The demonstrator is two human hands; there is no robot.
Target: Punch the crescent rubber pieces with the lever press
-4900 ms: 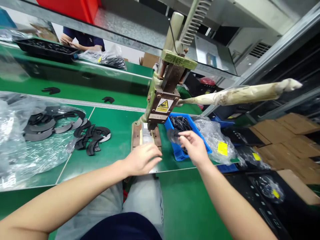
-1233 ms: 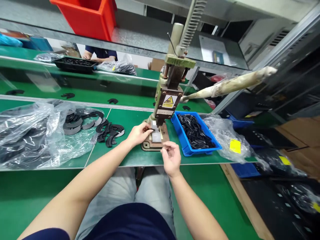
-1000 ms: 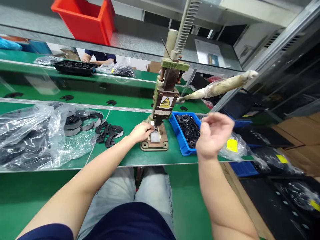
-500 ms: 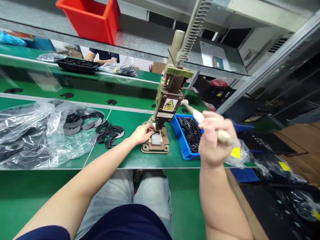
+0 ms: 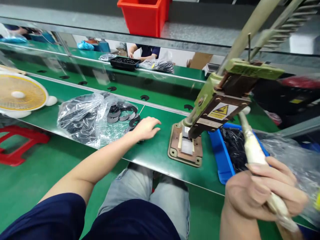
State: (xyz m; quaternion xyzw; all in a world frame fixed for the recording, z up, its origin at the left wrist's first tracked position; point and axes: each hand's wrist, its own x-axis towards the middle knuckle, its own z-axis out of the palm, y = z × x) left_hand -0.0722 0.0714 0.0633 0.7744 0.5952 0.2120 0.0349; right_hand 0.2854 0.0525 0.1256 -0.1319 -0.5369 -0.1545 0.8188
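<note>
My right hand [image 5: 280, 186] is wrapped round the pale, tape-covered lever [image 5: 255, 150] of a hand press [image 5: 221, 111]. On the press base [image 5: 173, 151] a small dark piece [image 5: 186, 135] sits under the ram, next to a light grey block [image 5: 186, 146]. To the left of the base, my left hand [image 5: 147, 128] hovers low over the bench with its fingers apart and nothing seen in them. It partly covers a pile of black curved parts [image 5: 135, 120] at the mouth of a clear plastic bag [image 5: 82, 115].
A blue bin [image 5: 221, 160] of small black parts stands right of the press. Behind the bench, black curved parts lie spaced along a green strip [image 5: 127, 91]. A red bin [image 5: 142, 16] rests on the overhead shelf; a fan [image 5: 20, 95] is at left. Another person [image 5: 147, 50] works opposite.
My left hand has left the press base and moved left to the curved parts. My right hand keeps hold of the lever, which looks lower. The view has swung left.
</note>
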